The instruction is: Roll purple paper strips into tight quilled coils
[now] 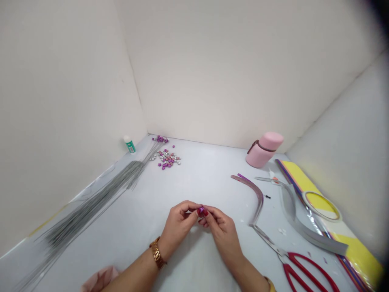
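Observation:
My left hand [181, 217] and my right hand [221, 228] meet above the near middle of the table. Thumbs and fingertips of both pinch a small shiny purple piece of paper [201, 209], mostly covered by the fingers; its exact shape I cannot make out. Farther off, to the left, lies a pile of small purple, pink and silver folded stars [168, 159]. A bundle of thin grey wires [103, 194] stretches along the left side, with purple stars [160, 139] at its far end. On the right, curved pinkish-purple paper strips [253, 187] lie near my right hand.
Red-handled scissors [284, 256] lie at the near right, blades toward the strips. Beyond them are a grey ribbon-like strip [313, 235], a tape roll [338, 217] and yellow sheets [361, 251]. A pink flask [261, 153] and a glue stick [130, 145] stand near the walls.

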Action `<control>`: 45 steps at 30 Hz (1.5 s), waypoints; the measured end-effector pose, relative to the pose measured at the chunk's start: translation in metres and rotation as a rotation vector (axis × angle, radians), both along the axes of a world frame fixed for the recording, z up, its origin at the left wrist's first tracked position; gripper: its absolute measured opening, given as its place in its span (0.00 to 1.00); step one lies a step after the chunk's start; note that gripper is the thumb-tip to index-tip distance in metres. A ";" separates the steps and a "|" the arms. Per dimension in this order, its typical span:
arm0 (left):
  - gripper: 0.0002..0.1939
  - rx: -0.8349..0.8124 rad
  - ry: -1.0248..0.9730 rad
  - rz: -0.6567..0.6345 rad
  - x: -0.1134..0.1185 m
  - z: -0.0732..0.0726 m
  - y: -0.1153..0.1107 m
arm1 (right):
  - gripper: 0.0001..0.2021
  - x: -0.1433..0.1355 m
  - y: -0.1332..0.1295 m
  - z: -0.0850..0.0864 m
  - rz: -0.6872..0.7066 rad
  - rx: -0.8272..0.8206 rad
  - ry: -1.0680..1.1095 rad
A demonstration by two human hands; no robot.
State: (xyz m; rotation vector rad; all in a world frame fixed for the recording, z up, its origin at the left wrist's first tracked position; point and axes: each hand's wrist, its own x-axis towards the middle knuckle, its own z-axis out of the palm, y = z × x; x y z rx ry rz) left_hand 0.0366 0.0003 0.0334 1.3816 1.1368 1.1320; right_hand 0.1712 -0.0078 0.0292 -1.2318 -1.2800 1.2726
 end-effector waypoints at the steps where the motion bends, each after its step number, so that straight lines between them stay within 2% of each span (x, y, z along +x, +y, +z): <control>1: 0.07 -0.002 0.001 0.015 0.000 -0.001 0.000 | 0.10 0.000 0.000 0.000 -0.014 -0.010 0.013; 6: 0.07 0.012 0.067 0.096 0.001 -0.006 -0.003 | 0.09 0.001 0.000 -0.003 -0.049 -0.014 0.024; 13: 0.07 0.129 0.099 0.094 0.003 -0.001 -0.006 | 0.10 0.001 0.000 -0.004 -0.028 0.046 0.032; 21: 0.06 0.191 0.170 0.092 0.001 -0.003 -0.005 | 0.10 0.003 0.000 -0.006 0.023 0.063 0.005; 26: 0.06 0.348 0.296 0.110 0.001 -0.003 -0.006 | 0.09 0.002 0.000 -0.003 0.045 0.131 -0.074; 31: 0.05 0.459 0.354 0.159 0.004 -0.005 -0.008 | 0.09 0.003 -0.005 -0.007 0.011 0.258 -0.281; 35: 0.05 0.449 0.347 0.157 0.005 -0.007 -0.007 | 0.09 0.001 -0.007 -0.010 -0.041 0.330 -0.353; 42: 0.07 0.198 0.142 0.068 0.001 -0.007 -0.003 | 0.14 0.001 -0.002 -0.004 -0.043 0.119 -0.100; 45: 0.07 0.187 0.104 0.040 0.000 -0.006 -0.003 | 0.13 0.001 0.000 -0.004 -0.029 0.096 -0.044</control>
